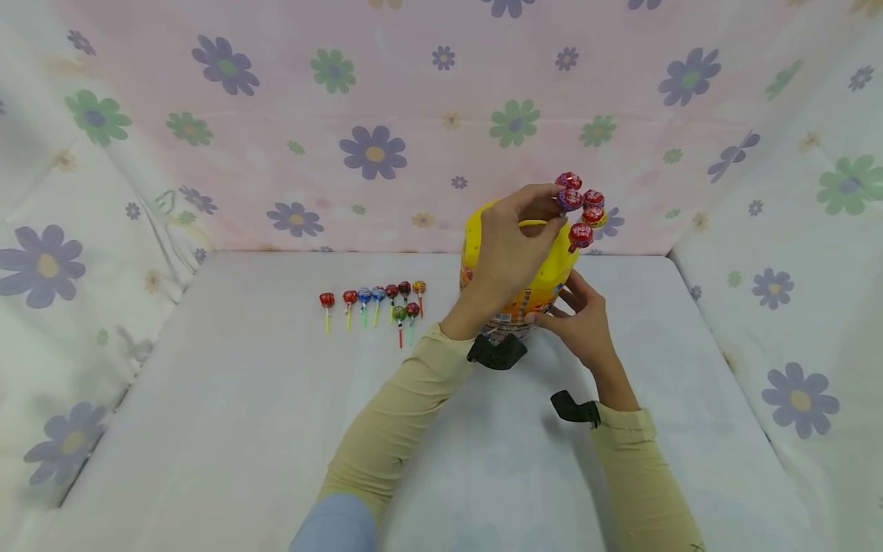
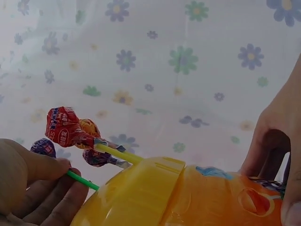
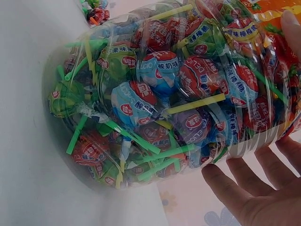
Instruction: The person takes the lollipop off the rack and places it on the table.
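A clear plastic jar (image 3: 155,94) with a yellow lid (image 2: 127,197) is packed with wrapped lollipops. Several lollipops (image 1: 581,235) stick out of its lid by their sticks. My left hand (image 1: 513,238) is over the lid and pinches a purple-wrapped lollipop (image 2: 43,147) by its green stick, whose lower end meets the lid. Beside it in the left wrist view a red-wrapped lollipop (image 2: 62,126) stands on a yellow stick. Around the jar's right side my right hand (image 1: 582,320) curves its fingers and thumb, gripping the orange label area.
Several loose lollipops (image 1: 364,296) lie in a loose group on the white table (image 1: 241,399), left of the jar. A flowered pink cloth (image 1: 276,138) hangs behind the table. Black straps (image 1: 498,351) hang at both wrists.
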`<move>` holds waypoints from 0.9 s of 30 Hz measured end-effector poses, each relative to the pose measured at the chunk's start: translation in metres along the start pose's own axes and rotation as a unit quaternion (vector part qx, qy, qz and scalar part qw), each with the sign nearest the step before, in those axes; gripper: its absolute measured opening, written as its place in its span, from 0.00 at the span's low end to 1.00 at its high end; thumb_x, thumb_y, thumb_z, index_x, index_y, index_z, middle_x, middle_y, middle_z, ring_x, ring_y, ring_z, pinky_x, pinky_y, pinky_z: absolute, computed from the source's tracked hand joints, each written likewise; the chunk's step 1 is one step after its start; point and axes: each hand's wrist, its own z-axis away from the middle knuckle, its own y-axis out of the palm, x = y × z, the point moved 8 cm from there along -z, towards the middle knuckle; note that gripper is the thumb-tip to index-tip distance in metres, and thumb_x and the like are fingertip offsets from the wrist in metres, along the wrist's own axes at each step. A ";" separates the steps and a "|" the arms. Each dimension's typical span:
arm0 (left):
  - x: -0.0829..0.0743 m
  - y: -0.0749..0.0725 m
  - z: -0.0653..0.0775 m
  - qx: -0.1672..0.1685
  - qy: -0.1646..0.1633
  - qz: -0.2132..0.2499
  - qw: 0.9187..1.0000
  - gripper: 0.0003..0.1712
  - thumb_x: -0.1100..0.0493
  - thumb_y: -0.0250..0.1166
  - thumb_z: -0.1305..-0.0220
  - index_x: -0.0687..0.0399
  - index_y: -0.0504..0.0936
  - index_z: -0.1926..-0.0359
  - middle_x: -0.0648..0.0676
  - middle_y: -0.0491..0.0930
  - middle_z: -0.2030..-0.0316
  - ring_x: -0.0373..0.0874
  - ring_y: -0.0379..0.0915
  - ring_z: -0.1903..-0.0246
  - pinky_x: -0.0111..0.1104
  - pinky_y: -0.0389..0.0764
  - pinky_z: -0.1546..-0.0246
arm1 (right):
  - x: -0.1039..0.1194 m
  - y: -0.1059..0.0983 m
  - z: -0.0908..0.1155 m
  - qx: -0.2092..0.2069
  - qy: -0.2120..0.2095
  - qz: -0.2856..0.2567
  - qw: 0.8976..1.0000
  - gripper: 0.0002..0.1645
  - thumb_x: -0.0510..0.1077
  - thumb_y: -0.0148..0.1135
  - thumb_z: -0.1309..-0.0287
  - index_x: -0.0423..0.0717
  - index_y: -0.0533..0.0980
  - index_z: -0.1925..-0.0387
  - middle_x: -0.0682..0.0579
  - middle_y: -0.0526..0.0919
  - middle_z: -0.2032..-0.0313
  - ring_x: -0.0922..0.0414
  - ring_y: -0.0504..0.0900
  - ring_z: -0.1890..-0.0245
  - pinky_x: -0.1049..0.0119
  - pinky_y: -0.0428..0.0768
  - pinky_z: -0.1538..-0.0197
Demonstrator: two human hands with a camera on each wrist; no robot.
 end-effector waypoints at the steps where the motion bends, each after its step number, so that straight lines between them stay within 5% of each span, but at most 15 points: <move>1: -0.001 -0.001 -0.001 -0.007 0.004 0.006 1.000 0.17 0.71 0.66 0.34 0.69 0.81 0.44 0.63 0.87 0.55 0.47 0.86 0.56 0.25 0.85 0.53 | 0.000 0.000 0.000 0.001 0.001 -0.001 1.000 0.52 0.40 0.77 0.45 0.53 0.61 0.23 0.49 0.68 0.27 0.42 0.68 0.28 0.43 0.74 0.34; 8: -0.007 -0.028 -0.001 -0.062 0.042 0.064 0.995 0.17 0.72 0.66 0.34 0.70 0.81 0.45 0.65 0.85 0.53 0.51 0.85 0.56 0.33 0.87 0.53 | -0.001 0.001 -0.001 0.002 0.004 -0.009 1.000 0.52 0.40 0.78 0.46 0.55 0.62 0.23 0.49 0.69 0.28 0.43 0.68 0.28 0.42 0.74 0.33; 16: 0.015 -0.094 0.025 -0.133 0.043 0.042 0.989 0.17 0.74 0.67 0.37 0.74 0.82 0.47 0.69 0.85 0.56 0.46 0.86 0.61 0.36 0.89 0.59 | -0.001 0.000 0.000 0.001 0.006 -0.005 1.000 0.52 0.39 0.78 0.46 0.57 0.63 0.24 0.49 0.69 0.28 0.43 0.68 0.28 0.42 0.74 0.34; 24: 0.076 -0.151 0.071 -0.148 -0.072 -0.011 0.986 0.19 0.73 0.68 0.36 0.73 0.80 0.44 0.72 0.84 0.57 0.33 0.84 0.65 0.27 0.87 0.62 | 0.000 0.001 0.001 0.003 0.000 -0.007 1.000 0.52 0.38 0.78 0.47 0.56 0.63 0.24 0.48 0.70 0.29 0.43 0.69 0.29 0.43 0.74 0.33; 27: 0.101 -0.165 0.093 -0.135 -0.133 -0.039 0.981 0.21 0.71 0.67 0.35 0.72 0.79 0.42 0.72 0.83 0.55 0.42 0.86 0.62 0.24 0.86 0.64 | 0.000 0.001 0.001 0.004 -0.002 -0.006 1.000 0.52 0.38 0.78 0.47 0.56 0.62 0.24 0.48 0.70 0.29 0.42 0.68 0.29 0.43 0.73 0.33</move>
